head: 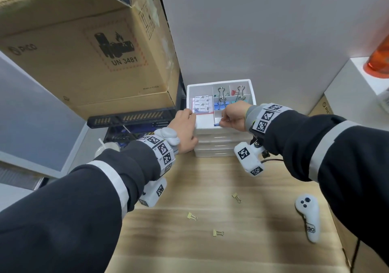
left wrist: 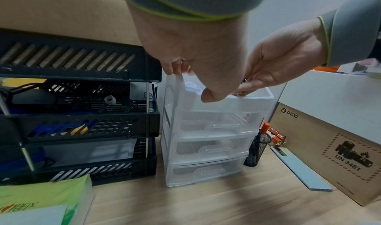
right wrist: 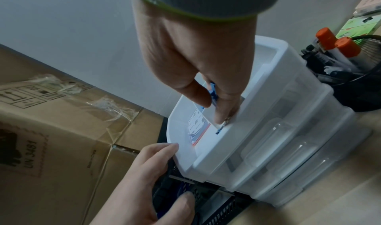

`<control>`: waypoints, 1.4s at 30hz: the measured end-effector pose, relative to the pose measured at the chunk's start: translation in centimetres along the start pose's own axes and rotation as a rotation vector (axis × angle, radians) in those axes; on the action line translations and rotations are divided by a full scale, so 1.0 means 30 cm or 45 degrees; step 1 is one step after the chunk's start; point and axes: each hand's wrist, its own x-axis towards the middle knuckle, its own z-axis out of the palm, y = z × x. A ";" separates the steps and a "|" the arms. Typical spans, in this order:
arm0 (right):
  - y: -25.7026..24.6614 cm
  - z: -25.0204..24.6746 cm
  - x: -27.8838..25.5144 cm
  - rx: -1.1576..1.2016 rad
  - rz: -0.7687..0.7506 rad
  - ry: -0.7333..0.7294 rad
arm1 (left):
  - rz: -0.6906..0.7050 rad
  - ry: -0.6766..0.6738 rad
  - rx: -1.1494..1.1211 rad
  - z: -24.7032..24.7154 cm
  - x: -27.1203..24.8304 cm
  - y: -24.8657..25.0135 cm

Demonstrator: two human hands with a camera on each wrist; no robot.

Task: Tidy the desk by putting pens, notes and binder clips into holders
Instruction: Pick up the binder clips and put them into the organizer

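A white drawer organizer [head: 214, 144] stands at the back of the wooden desk, its top tray [head: 251, 87] split into compartments. My left hand [head: 186, 125] grips the tray's front left corner [left wrist: 177, 88], fingers over the rim and thumb on the front. My right hand [head: 222, 121] pinches a small blue binder clip [head: 216, 124] low over the tray's front compartment. Sticky notes [head: 201, 104] lie in the left compartment; large binder clips [head: 220, 102] stand in the back ones. Three gold binder clips [head: 236, 197] [head: 192, 216] [head: 218, 233] lie loose on the desk.
A big cardboard box [head: 84, 51] sits on black stacked trays [left wrist: 78, 114] left of the organizer. A black mesh pen holder [right wrist: 362, 85] with orange-capped pens stands to its right. A white controller [head: 308, 218] lies at the desk's right, beside another box [left wrist: 340, 155].
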 end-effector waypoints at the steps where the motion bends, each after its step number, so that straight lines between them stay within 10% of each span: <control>1: -0.004 0.001 -0.006 -0.028 -0.009 0.013 | -0.003 -0.004 0.004 -0.001 0.001 0.002; 26: 0.038 -0.016 -0.062 -0.167 -0.275 0.448 | 0.084 0.030 -0.123 0.048 -0.096 -0.021; 33: 0.211 0.054 -0.211 -0.552 -0.637 0.272 | 0.043 -0.222 -0.095 0.212 -0.182 -0.032; 42: 0.631 0.033 -0.143 -1.310 -0.260 -0.025 | 0.022 -0.589 -0.129 0.480 -0.314 -0.057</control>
